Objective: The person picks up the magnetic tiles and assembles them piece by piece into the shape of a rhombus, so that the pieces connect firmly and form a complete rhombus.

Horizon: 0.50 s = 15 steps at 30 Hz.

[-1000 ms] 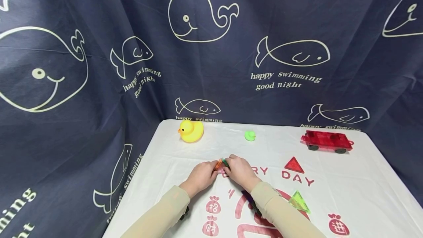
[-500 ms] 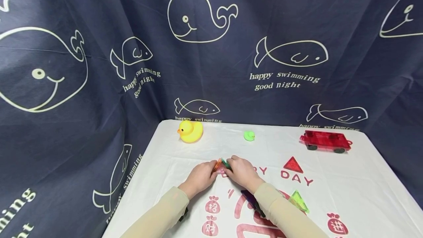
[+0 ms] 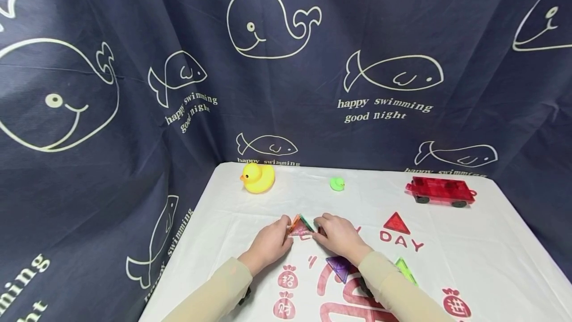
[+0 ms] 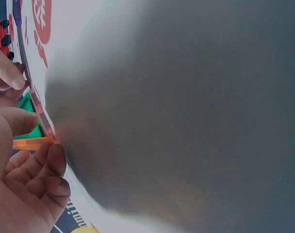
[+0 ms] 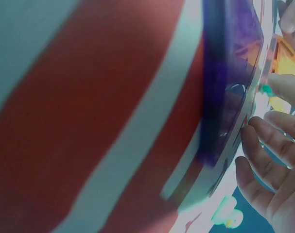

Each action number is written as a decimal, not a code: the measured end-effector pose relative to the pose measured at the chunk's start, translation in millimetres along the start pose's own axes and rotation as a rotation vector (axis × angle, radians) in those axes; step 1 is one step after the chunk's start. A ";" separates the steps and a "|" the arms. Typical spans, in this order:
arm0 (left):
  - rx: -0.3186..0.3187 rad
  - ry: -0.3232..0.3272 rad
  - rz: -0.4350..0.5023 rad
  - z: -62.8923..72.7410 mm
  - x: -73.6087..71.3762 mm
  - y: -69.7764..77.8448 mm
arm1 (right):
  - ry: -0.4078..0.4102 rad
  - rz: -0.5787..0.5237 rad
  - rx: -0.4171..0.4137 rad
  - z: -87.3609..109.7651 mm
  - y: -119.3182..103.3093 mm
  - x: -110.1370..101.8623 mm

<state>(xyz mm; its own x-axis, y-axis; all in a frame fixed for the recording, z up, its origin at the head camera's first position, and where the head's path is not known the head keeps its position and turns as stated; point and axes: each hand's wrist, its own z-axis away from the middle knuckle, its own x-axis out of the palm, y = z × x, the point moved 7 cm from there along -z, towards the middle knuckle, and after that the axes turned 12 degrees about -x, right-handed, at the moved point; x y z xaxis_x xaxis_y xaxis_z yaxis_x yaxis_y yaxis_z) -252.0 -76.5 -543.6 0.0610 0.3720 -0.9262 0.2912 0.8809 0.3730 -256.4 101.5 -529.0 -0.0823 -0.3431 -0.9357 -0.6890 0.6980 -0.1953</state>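
In the head view, an orange magnetic tile [image 3: 294, 223] and a green magnetic tile [image 3: 306, 222] stand leaning together, tops meeting, behind a pink triangular tile [image 3: 300, 230] low between them. My left hand [image 3: 268, 243] is at the orange tile's left side, its fingertips at the edge. In the left wrist view, the thumb and bent fingers sit on either side of the orange tile [image 4: 33, 143], without a clear pinch. My right hand [image 3: 340, 235] is just right of the green tile, fingers loosely bent and spread, holding nothing.
A purple triangular tile [image 3: 339, 266] lies near my right wrist, and a yellow-green tile [image 3: 405, 270] is partly behind the right sleeve. Farther off are a red triangular tile [image 3: 396, 223], a red wheeled car base [image 3: 442, 190], a yellow duck [image 3: 258, 178] and a small green duck [image 3: 337, 184].
My right hand has let go of the green tile and moved slightly right. My left fingers have eased back from the orange tile. Both tiles stay standing, and the purple tile shows more.
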 end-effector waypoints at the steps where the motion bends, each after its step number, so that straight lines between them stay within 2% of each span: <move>1: 0.009 0.001 -0.006 1.3 -0.7 1.8 | 0.004 0.000 0.001 2.3 1.9 -1.2; 8: 0.076 0.047 -0.042 7.9 -4.4 17.9 | 0.013 -0.010 0.069 20.2 23.1 -8.1; 15: 0.124 0.005 -0.048 9.5 4.6 35.9 | 0.055 0.034 0.096 35.3 50.9 -20.9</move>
<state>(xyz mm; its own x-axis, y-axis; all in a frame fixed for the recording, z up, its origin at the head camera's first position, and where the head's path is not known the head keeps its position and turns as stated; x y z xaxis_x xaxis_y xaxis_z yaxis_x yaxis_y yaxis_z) -232.2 -46.0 -535.0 0.0400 0.3319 -0.9425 0.4094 0.8549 0.3185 -264.3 166.4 -529.8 -0.1455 -0.3504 -0.9252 -0.6132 0.7659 -0.1936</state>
